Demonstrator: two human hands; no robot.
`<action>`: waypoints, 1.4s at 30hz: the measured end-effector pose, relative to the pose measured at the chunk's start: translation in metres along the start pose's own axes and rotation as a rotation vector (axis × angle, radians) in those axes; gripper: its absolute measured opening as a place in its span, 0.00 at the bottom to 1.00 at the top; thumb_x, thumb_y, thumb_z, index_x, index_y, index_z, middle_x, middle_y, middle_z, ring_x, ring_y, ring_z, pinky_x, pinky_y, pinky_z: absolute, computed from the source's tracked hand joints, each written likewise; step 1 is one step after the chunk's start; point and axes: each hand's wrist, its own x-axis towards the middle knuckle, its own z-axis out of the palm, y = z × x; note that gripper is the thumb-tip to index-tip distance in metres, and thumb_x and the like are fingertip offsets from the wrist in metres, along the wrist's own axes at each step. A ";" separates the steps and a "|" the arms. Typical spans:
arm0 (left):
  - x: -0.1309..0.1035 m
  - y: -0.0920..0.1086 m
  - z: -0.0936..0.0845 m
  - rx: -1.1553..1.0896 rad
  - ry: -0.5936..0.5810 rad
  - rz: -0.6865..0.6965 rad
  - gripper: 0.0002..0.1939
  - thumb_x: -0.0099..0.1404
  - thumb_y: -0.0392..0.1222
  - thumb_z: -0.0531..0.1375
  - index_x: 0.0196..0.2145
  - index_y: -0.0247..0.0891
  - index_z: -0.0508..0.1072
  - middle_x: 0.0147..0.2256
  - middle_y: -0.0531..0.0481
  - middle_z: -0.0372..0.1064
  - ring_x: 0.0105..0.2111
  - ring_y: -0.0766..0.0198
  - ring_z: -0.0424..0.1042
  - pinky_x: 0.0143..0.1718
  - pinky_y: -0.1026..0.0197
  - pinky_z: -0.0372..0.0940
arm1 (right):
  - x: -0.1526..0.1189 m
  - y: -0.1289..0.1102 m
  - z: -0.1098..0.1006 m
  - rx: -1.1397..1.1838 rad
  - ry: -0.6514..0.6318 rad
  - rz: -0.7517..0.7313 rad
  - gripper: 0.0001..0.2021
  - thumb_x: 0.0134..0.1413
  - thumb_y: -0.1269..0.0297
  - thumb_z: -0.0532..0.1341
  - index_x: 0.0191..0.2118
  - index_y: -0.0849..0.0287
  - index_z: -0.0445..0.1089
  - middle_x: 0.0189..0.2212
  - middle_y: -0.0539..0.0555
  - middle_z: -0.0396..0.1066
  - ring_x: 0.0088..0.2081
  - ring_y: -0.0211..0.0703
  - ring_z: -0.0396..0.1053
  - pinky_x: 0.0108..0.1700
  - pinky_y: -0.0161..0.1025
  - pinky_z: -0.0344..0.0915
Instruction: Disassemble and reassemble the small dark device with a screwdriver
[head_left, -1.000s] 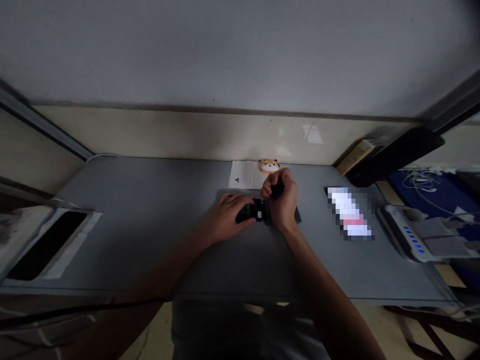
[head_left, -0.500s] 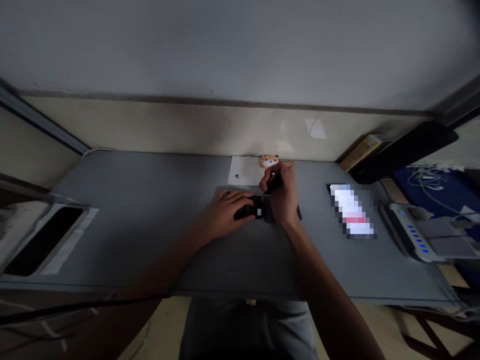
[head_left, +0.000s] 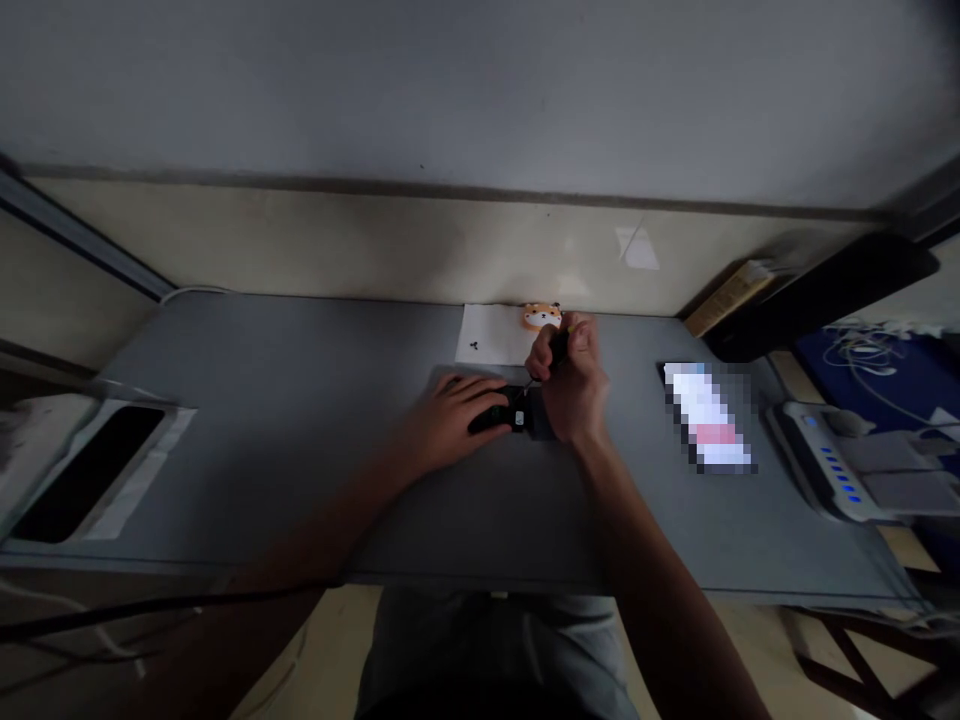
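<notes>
My left hand [head_left: 457,418] is closed over the left part of a small black device [head_left: 511,412], holding it down on the grey desk. The device's right end shows a small white label; its exact kind I cannot make out. In a fist, my right hand [head_left: 574,375] grips a screwdriver [head_left: 559,345] with a dark handle. Its thin metal shaft slants down to the device's upper edge, where the tip is too small to see clearly. Behind the hands lies a white sheet of paper [head_left: 491,340], bearing several tiny dark pieces [head_left: 474,345] that look like screws.
An orange-and-white animal-face object [head_left: 541,316] sits by the wall. To the right lie a blurred lit phone [head_left: 709,415] and a power strip [head_left: 825,465] with blue lights. A black phone [head_left: 94,475] is at far left. A dark cable [head_left: 187,602] crosses the front edge.
My right hand has shifted slightly right and its wrist has turned, so more of the screwdriver's shaft shows. My left hand stays on the device. The whole view has moved a little.
</notes>
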 end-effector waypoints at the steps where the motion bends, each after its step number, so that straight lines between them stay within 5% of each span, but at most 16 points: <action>1: 0.000 0.000 -0.001 -0.002 -0.004 0.004 0.15 0.76 0.53 0.59 0.52 0.46 0.77 0.61 0.46 0.73 0.61 0.51 0.71 0.65 0.45 0.60 | 0.001 0.000 -0.002 -0.006 0.008 -0.011 0.21 0.59 0.42 0.66 0.33 0.50 0.59 0.23 0.44 0.58 0.24 0.37 0.57 0.26 0.36 0.57; 5: -0.001 -0.001 -0.001 -0.017 0.000 0.017 0.14 0.76 0.53 0.59 0.50 0.44 0.78 0.60 0.45 0.74 0.60 0.50 0.72 0.64 0.44 0.61 | 0.006 -0.002 -0.010 -0.046 -0.027 0.014 0.21 0.60 0.40 0.64 0.33 0.52 0.63 0.26 0.48 0.63 0.28 0.39 0.64 0.31 0.39 0.63; 16: 0.004 -0.003 0.008 -0.037 0.080 0.015 0.13 0.75 0.53 0.61 0.48 0.44 0.78 0.59 0.45 0.75 0.59 0.52 0.73 0.64 0.46 0.62 | 0.001 0.001 0.001 -0.012 -0.020 -0.043 0.19 0.61 0.43 0.65 0.34 0.51 0.61 0.21 0.43 0.56 0.22 0.36 0.53 0.26 0.36 0.55; 22: 0.004 -0.003 0.005 -0.030 0.067 0.014 0.13 0.75 0.52 0.61 0.48 0.44 0.78 0.59 0.45 0.75 0.59 0.52 0.73 0.63 0.45 0.63 | 0.004 -0.003 -0.007 -0.055 -0.041 -0.018 0.20 0.61 0.41 0.64 0.35 0.51 0.64 0.27 0.48 0.64 0.27 0.38 0.63 0.30 0.38 0.63; 28: 0.001 -0.009 0.001 -0.059 0.023 0.035 0.13 0.75 0.51 0.60 0.52 0.45 0.78 0.62 0.46 0.73 0.62 0.52 0.71 0.65 0.45 0.62 | 0.003 -0.001 -0.006 -0.010 -0.038 0.007 0.21 0.64 0.38 0.60 0.33 0.52 0.64 0.23 0.46 0.57 0.24 0.37 0.56 0.28 0.37 0.61; 33: 0.000 -0.012 0.000 -0.077 0.006 0.044 0.14 0.76 0.51 0.59 0.53 0.46 0.77 0.63 0.47 0.72 0.63 0.53 0.70 0.65 0.45 0.62 | 0.001 -0.001 -0.003 0.006 -0.030 0.000 0.20 0.60 0.42 0.66 0.34 0.51 0.60 0.21 0.43 0.55 0.22 0.36 0.52 0.26 0.36 0.55; 39: 0.000 -0.011 -0.002 -0.072 0.005 0.063 0.15 0.76 0.51 0.59 0.53 0.45 0.77 0.63 0.47 0.71 0.63 0.53 0.70 0.65 0.46 0.62 | 0.004 -0.004 -0.009 0.026 -0.023 0.050 0.21 0.51 0.44 0.72 0.33 0.52 0.64 0.30 0.48 0.65 0.30 0.38 0.63 0.32 0.38 0.63; 42: 0.000 -0.011 -0.002 -0.072 0.014 0.063 0.15 0.76 0.51 0.58 0.54 0.45 0.78 0.63 0.47 0.72 0.63 0.53 0.70 0.66 0.46 0.62 | 0.005 -0.003 -0.009 0.010 -0.068 0.052 0.20 0.55 0.41 0.69 0.34 0.52 0.67 0.29 0.49 0.64 0.29 0.39 0.62 0.32 0.39 0.64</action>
